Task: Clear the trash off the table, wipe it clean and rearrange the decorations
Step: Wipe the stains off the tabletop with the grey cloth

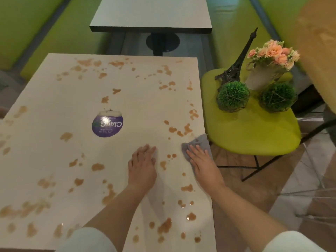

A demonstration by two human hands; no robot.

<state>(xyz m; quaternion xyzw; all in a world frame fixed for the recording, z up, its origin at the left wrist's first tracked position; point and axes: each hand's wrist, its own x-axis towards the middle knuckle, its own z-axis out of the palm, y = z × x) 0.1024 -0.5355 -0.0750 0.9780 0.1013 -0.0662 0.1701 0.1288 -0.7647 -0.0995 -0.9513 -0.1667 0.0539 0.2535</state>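
While my right hand [201, 160] presses the grey cloth [198, 144] flat-fingered at lower right, my left hand [142, 160] rests open; next I sweep the brown stains [180, 130] off the table [54, 106].

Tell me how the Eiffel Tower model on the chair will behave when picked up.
The tower looks rigid, probably metal, so likely heavy for its size. Tall with a narrow base, it seems apt to tip if nudged. It stands close to the flower pot and a green ball, so lift straight up.

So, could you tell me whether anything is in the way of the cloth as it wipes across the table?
Nothing solid: the right hand presses the cloth flat; only the left hand rests beside it on the table.
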